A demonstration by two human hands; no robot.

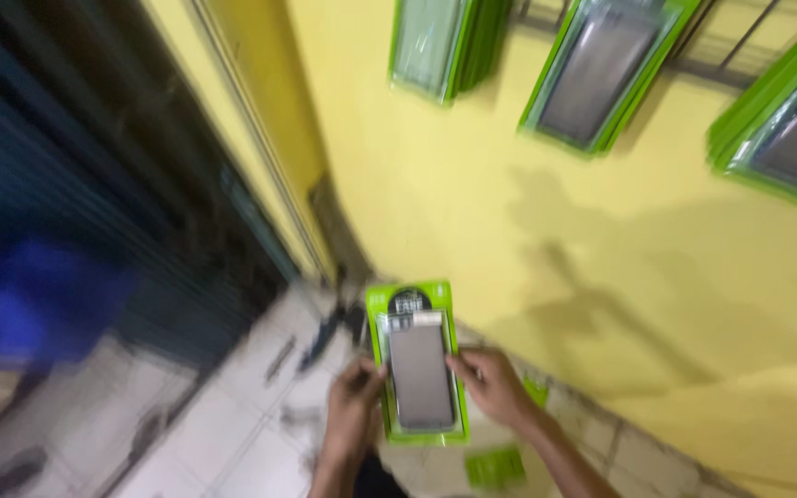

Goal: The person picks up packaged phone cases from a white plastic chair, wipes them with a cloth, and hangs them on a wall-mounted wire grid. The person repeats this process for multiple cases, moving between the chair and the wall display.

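Note:
A green blister pack (417, 364) with a grey flat phone-shaped item under clear plastic is held upright in front of a yellow wall (472, 212). My left hand (354, 406) grips its left edge and my right hand (491, 385) grips its right edge. More green packaging (496, 467) shows below my right forearm, blurred. The whole view is smeared by motion.
Three similar green packs hang on the wall on a dark wire rack: one at top centre (435, 44), one to its right (601, 69), one at the far right (786, 129). A dark shutter (94, 184) stands at left, a blue blurred shape (39, 295) near it, and a pale tiled floor (232, 415) lies below.

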